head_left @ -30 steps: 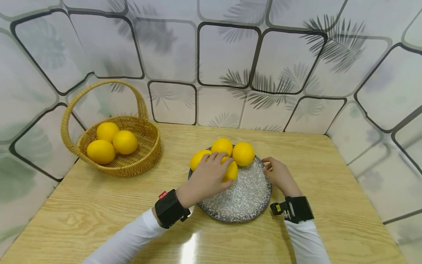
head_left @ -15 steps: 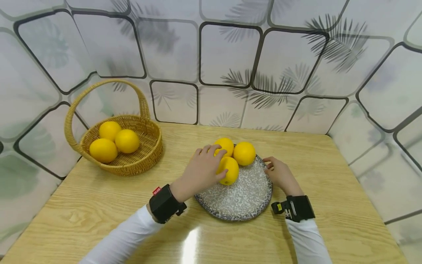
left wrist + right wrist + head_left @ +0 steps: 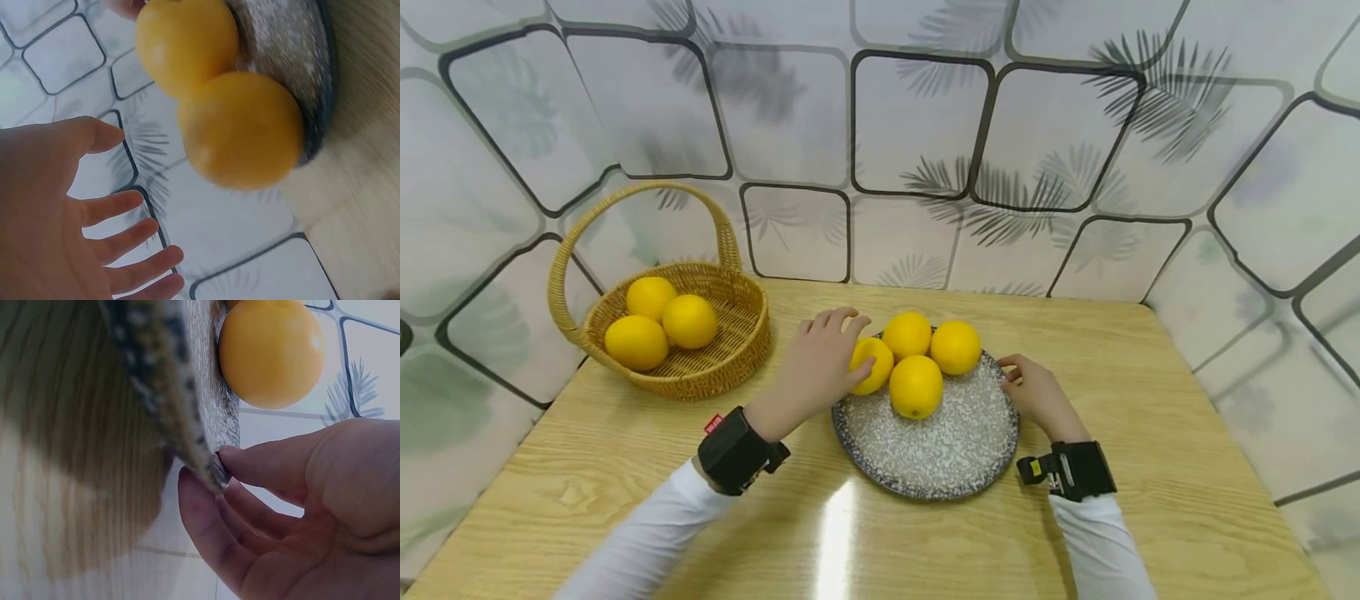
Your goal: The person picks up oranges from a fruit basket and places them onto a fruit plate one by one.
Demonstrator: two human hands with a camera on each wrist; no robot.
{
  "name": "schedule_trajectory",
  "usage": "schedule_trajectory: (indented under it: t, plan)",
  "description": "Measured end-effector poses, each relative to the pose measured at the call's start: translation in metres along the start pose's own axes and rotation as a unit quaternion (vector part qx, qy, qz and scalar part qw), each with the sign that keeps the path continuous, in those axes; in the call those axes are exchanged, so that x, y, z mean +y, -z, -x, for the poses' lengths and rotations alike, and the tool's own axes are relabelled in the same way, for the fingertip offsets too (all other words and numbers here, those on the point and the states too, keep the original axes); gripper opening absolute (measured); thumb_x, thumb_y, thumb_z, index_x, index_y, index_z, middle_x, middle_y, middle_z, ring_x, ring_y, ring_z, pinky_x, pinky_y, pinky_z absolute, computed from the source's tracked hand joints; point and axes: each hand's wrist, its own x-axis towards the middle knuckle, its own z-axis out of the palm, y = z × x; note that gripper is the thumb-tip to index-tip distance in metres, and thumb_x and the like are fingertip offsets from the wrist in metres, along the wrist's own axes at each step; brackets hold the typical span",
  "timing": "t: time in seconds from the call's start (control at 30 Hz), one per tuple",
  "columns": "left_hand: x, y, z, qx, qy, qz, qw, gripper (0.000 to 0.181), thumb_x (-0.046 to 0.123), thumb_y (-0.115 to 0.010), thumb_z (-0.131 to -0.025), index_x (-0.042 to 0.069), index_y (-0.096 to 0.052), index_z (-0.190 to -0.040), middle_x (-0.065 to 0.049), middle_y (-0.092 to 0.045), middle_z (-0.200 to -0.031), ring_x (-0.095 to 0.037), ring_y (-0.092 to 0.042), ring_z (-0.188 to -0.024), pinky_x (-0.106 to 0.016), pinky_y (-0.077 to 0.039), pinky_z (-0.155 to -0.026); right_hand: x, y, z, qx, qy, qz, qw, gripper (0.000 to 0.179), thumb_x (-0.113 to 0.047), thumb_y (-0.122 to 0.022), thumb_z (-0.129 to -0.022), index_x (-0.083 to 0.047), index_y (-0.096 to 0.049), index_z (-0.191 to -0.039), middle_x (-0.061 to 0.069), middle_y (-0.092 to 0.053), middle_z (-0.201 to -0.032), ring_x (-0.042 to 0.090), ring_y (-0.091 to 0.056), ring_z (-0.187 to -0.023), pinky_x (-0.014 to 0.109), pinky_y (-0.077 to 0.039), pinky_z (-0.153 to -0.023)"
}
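My left hand (image 3: 812, 362) is beside the leftmost orange (image 3: 880, 375) on a speckled grey plate (image 3: 955, 454). In the left wrist view its fingers (image 3: 128, 203) are spread and apart from the two oranges in sight, the nearer orange (image 3: 240, 131) sitting at the plate's edge. Three more oranges share the plate, with the front orange (image 3: 916, 387) closest to the middle and the right orange (image 3: 956, 348) towards the back. At the plate's right side, my right hand (image 3: 1037, 400) pinches the rim (image 3: 165, 381) between thumb and fingers.
A wicker basket (image 3: 730, 367) with a tall handle stands at the left, holding three oranges (image 3: 690, 322). The wooden table (image 3: 925, 550) meets a patterned wall (image 3: 917, 125) at the back. A black camera strap (image 3: 737, 450) circles each wrist.
My left hand has drawn back to the left off the oranges, its fingers loosening, and the leftmost orange has come into sight. My right hand has stayed at the plate's rim.
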Motion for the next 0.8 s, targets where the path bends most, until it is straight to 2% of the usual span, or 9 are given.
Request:
schedule_trajectory:
  t: [0.27, 0.57, 0.8]
  plan:
    - [-0.029, 0.01, 0.006, -0.001, 0.034, 0.011, 0.9993, 0.056, 0.041, -0.059, -0.091, 0.009, -0.051, -0.136, -0.021, -0.055, -0.136, -0.041, -0.051, -0.121, -0.057, -0.048, -0.099, 0.001, 0.0, -0.001, 0.0, -0.003, -0.001, 1.0, 0.043, -0.005, -0.049, -0.097, 0.004, -0.045, -0.139, 0.033, -0.059, -0.12, 0.041, -0.058, -0.103, 0.045, -0.054, -0.076]
    - [-0.064, 0.018, 0.001, 0.005, 0.085, 0.007, 0.9963, 0.058, 0.041, -0.058, -0.092, 0.005, -0.049, -0.138, -0.024, -0.055, -0.135, -0.043, -0.052, -0.118, -0.059, -0.047, -0.093, -0.001, -0.001, 0.001, -0.009, -0.017, -0.012, 0.9998, 0.043, -0.007, -0.049, -0.097, 0.004, -0.045, -0.139, 0.033, -0.059, -0.122, 0.039, -0.057, -0.102, 0.044, -0.053, -0.077]
    - [-0.097, 0.026, 0.003, -0.018, 0.128, 0.001, 0.9916, 0.058, 0.036, -0.055, -0.094, 0.0, -0.047, -0.138, -0.029, -0.049, -0.137, -0.049, -0.046, -0.119, -0.065, -0.041, -0.098, 0.0, 0.0, 0.002, -0.005, -0.008, -0.012, 0.9999, 0.043, -0.005, -0.048, -0.097, 0.004, -0.045, -0.138, 0.033, -0.059, -0.12, 0.039, -0.058, -0.101, 0.043, -0.053, -0.075]
